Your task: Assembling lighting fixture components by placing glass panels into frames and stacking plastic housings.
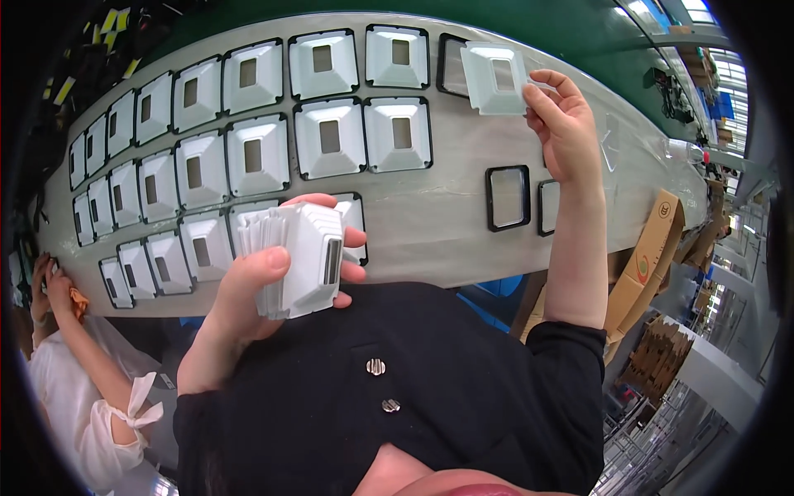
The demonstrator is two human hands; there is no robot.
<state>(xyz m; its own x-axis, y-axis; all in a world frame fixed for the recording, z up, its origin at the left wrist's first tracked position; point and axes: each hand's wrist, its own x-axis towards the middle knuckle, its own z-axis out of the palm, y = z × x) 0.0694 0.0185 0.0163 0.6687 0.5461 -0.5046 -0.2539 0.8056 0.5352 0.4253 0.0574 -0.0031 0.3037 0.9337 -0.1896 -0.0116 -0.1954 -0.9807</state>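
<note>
R hand point(558, 124) raised, pinching white cover point(495, 76); L hand point(269, 277) gripping cover stack point(298, 258).

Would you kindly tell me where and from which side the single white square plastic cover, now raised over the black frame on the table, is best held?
Probably by its flat outer rim at the right edge, coming from the right. The white square plastic cover has a raised centre with a rectangular opening, so the thin rim is the easiest part to pinch. The right hand already pinches that edge, which leaves the underside free above the black frame.

A factory assembly line: rows of white covers point(252, 154) fill a long workbench point(430, 227), cardboard boxes point(653, 248) stacked beside it.
</note>
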